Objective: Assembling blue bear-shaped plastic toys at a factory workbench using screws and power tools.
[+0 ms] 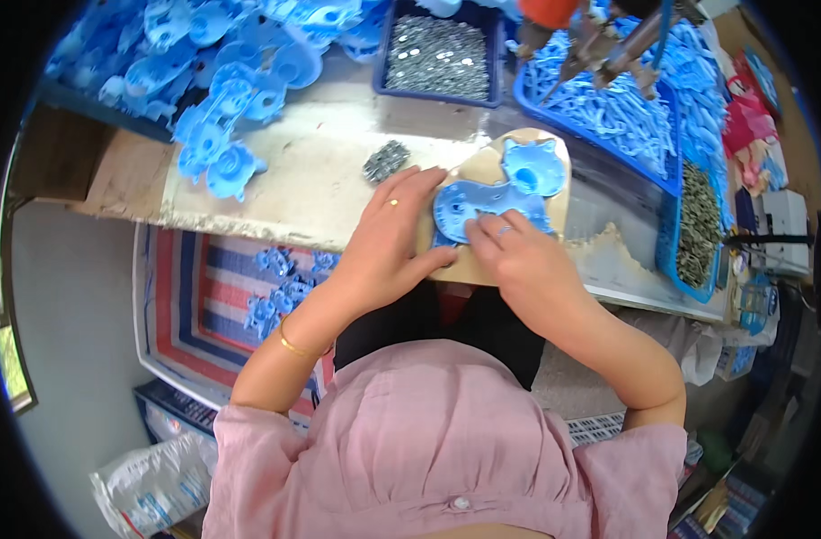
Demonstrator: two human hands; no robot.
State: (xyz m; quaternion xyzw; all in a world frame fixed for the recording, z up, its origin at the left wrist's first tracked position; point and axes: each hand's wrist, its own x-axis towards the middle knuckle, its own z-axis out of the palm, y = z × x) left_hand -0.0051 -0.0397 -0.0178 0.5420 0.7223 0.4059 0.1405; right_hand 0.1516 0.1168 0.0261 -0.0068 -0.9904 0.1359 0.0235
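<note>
The blue moulded part (455,205) lies on the pale board (469,171) right under the fingers of the right hand (521,265), with its cup-shaped end (532,168) just beyond them. The board probably gives it a steady bed. The right hand's fingers are bunched and bear down on the part; whether they pinch anything small, I cannot tell, since the hand itself hides that spot. The left hand (390,235) is fairly wide, thumb spread from extended fingers, whose tips sit at the part's near-left edge; it closes round nothing visible and seems to steady the part or board.

A small pile of metal bits (386,162) lies just beyond the left hand, probably for easy reach. Farther beyond both hands stands a dark blue tray (437,98) of similar shiny bits. Left of the left hand, joined blue mouldings (230,171) spill onto the bench (307,205) from a large heap (150,85).

Beyond the right hand, a blue basket (599,142) of thin strips takes up space, with a metal machine (599,54) hanging over it, limiting room on that side. Well to the right is a bin (665,238) of duller metal pieces. Below the left hand, a stripe-lined tray (226,314) holds small blue parts (275,305).
</note>
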